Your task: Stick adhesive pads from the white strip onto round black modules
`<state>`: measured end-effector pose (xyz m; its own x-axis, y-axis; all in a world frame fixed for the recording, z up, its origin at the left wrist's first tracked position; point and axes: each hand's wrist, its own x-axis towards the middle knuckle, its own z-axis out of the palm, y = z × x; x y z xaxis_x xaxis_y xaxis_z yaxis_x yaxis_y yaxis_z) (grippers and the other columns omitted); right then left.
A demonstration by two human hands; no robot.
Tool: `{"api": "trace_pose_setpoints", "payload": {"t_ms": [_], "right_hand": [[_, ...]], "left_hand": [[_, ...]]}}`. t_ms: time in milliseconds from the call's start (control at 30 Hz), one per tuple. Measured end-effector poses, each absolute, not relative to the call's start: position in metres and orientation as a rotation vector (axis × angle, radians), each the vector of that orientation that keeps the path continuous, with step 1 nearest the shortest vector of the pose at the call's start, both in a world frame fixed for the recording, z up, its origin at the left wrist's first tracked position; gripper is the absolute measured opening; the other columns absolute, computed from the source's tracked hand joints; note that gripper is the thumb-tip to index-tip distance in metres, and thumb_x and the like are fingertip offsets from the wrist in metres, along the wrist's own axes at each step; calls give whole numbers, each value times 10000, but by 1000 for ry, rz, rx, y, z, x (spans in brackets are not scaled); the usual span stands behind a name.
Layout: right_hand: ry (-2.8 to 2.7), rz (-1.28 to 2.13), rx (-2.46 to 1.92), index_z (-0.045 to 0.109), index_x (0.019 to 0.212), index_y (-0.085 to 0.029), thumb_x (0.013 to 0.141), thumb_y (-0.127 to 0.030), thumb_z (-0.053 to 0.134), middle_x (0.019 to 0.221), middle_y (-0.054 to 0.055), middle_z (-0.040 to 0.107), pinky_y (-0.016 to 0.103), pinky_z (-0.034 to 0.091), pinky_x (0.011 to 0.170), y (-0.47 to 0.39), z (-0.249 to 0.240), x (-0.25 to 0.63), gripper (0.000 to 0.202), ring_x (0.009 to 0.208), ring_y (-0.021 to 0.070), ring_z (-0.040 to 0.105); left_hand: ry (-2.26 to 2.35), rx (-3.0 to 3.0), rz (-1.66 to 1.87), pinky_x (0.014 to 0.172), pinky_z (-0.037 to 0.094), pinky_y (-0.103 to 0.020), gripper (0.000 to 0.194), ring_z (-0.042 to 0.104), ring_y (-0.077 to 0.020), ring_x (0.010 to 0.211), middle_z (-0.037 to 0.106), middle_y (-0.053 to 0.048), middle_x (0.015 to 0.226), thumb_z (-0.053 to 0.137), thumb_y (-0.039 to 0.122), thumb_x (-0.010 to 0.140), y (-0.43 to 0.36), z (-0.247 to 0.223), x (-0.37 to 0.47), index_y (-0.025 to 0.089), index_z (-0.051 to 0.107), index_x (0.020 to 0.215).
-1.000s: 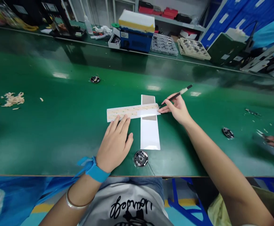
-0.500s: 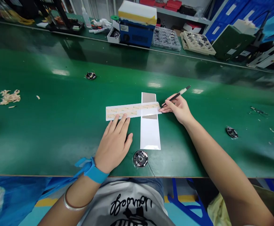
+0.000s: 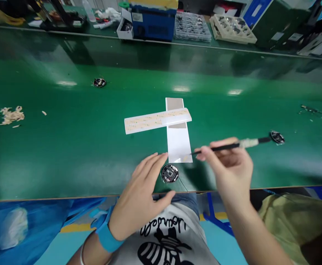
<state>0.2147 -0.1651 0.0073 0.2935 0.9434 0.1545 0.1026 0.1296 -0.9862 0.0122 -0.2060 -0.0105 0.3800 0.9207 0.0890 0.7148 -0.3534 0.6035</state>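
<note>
My right hand (image 3: 230,162) pinches a slim black pointed tool (image 3: 224,147) with pale wrapping near its rear end. The tool's tip is over the lower end of a white card (image 3: 178,141), where a small yellowish piece shows, blurred. Close to the near table edge lies a round black circuit module (image 3: 170,173) with a thin wire. My left hand (image 3: 144,191) hovers beside the module, fingers stretched out and thumb apart, holding nothing. Across the card rests a white strip (image 3: 144,124) bearing rows of small yellowish stickers, its near edge slightly curled.
Another round module (image 3: 99,82) lies far left and one (image 3: 277,137) at right. Pale scraps (image 3: 13,115) are heaped at left. Along the back shelf stand a blue box (image 3: 152,24), a clear compartment tray (image 3: 192,27) and a beige tray (image 3: 233,29).
My right hand has moved from the strip's right end down toward the module, carrying the tool. My left hand has left the strip and come nearer the module. The camera view has tilted down.
</note>
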Motion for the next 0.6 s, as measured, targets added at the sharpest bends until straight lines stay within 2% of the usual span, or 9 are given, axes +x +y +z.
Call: {"api": "trace_pose_setpoints", "payload": {"t_ms": [133,233,433,600], "right_hand": [[-1123,843,-1362,641,831,-197,778,-225,759,788,-2,650,242,610,608,-205,-18,193,133,660,149,734],[-1110,807,-1373,639,843,-194,790,-220,748,820,-7,625,243,612,643,-210,-31,189,124,702,149,739],[-1130,768,-1388,648,845,-186,797,-241,741,834,-1,616,272,615,677,-208,-33,187,118,741,165,740],[-1113,785,-1405,644,832,-196,785,-271,754,825,8,626,293,618,670,-208,-32,186,140,745,182,740]], "left_hand": [[1470,2175,688,1061,450,-465,520,452,-259,1325,602,-47,1320,608,261,904,-214,-22,20,275,416,1387],[1537,2170,797,1024,470,-465,396,527,-257,1244,654,-40,1225,636,252,892,-213,-27,25,276,514,1268],[1627,2097,887,942,522,-436,390,598,-257,1144,666,-41,1184,748,237,801,-214,-27,29,273,571,1146],[1622,2063,910,920,532,-442,320,596,-264,1158,689,-30,1121,767,238,784,-215,-29,29,257,580,1043]]}}
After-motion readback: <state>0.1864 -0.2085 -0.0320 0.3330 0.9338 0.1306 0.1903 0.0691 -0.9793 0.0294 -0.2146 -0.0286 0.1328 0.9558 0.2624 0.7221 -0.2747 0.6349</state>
